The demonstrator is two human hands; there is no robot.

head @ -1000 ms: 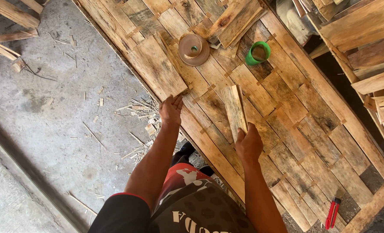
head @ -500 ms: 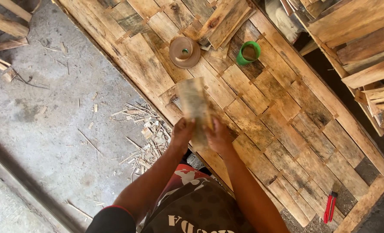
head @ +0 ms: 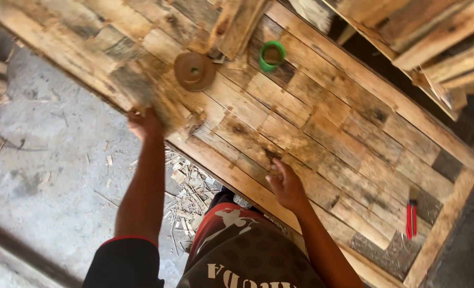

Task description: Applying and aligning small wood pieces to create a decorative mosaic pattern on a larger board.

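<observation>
Your left hand point(head: 143, 124) has swung a motion-blurred wood slat point(head: 141, 88) leftward, gripping its end; your right hand point(head: 286, 184) now rests loosely open, empty, on the plank counter point(head: 354, 138).

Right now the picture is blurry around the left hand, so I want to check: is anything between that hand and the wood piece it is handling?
Nothing visible. The left hand is already on the blurred wood piece at the panel's near edge. The brown disc lies beyond it, apart.
</observation>
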